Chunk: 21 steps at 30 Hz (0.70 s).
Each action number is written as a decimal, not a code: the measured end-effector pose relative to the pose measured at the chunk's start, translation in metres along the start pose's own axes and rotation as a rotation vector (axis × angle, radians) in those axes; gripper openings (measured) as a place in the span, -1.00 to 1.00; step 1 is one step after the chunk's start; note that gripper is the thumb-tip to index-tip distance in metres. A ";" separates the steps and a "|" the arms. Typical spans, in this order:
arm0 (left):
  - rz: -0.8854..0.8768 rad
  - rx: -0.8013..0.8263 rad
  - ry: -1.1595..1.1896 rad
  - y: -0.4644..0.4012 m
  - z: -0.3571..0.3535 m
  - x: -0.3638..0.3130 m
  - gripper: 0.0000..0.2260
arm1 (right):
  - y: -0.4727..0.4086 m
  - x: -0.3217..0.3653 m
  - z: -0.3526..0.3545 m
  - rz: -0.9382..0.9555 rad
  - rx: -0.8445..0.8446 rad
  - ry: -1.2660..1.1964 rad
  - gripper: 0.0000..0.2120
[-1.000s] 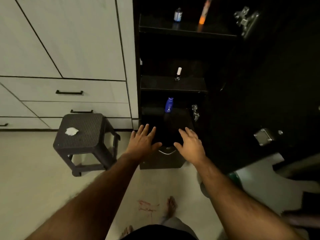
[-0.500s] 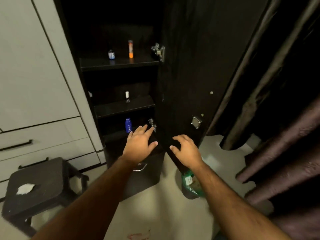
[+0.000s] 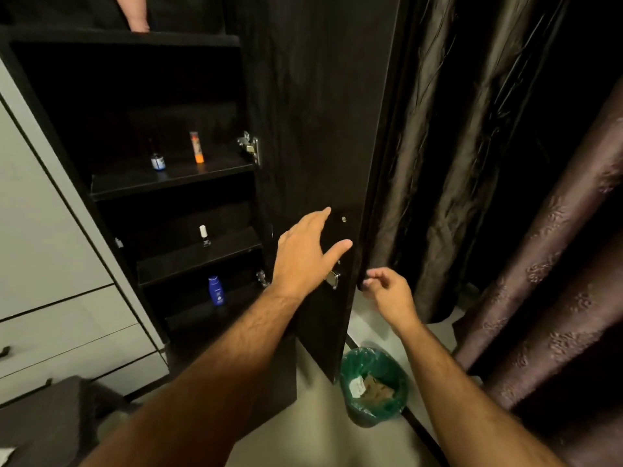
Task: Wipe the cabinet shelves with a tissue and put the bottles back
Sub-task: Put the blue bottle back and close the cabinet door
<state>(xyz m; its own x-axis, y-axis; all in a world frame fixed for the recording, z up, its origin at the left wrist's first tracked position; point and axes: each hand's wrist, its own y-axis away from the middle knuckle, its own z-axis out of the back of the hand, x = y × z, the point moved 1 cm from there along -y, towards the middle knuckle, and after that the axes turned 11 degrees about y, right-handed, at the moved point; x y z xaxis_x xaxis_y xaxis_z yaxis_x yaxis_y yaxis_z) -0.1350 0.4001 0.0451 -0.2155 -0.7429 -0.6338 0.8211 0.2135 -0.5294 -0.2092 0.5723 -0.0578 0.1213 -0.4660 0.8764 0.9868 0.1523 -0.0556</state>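
Mid-frame, the left hand (image 3: 305, 256) lies flat with fingers spread on the cabinet door (image 3: 313, 129). The right hand (image 3: 391, 293) curls its fingers round the door's edge — bottles stand on the shelves (image 3: 175, 178) at left.

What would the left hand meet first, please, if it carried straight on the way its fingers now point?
Most likely the inner face of the open cabinet door. The left hand is open over that panel, its fingers aimed up and right toward a small screw. Depth is unclear, so it may be touching already.
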 end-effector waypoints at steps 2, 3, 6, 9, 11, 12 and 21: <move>0.004 -0.026 0.043 -0.007 -0.005 -0.008 -0.30 | -0.012 0.013 0.003 0.032 0.033 -0.088 -0.84; 0.005 -0.030 0.036 -0.011 -0.007 -0.011 -0.26 | -0.019 0.021 0.004 0.044 0.048 -0.119 -0.83; 0.025 -0.048 -0.044 -0.017 -0.011 -0.017 -0.16 | -0.033 0.047 0.008 0.069 0.130 -0.245 -0.79; 0.055 -0.083 -0.091 -0.019 -0.012 -0.021 -0.10 | -0.038 0.069 0.011 0.140 0.211 -0.297 -0.73; 0.060 -0.089 -0.110 -0.019 -0.013 -0.024 -0.11 | -0.034 0.076 0.013 0.199 0.234 -0.302 -0.74; 0.062 -0.087 -0.110 -0.019 -0.014 -0.024 -0.13 | -0.032 0.077 0.015 0.226 0.232 -0.285 -0.74; 0.049 -0.082 -0.093 0.000 0.004 -0.025 -0.21 | -0.009 0.088 0.003 0.255 0.181 -0.130 -0.81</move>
<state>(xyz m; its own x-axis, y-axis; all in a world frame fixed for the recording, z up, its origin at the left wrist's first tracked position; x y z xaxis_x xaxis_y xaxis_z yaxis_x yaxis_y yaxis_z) -0.1275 0.4159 0.0630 -0.1230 -0.7854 -0.6067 0.7824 0.2993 -0.5462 -0.2081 0.5320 0.0215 0.3359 -0.2797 0.8994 0.8897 0.4076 -0.2056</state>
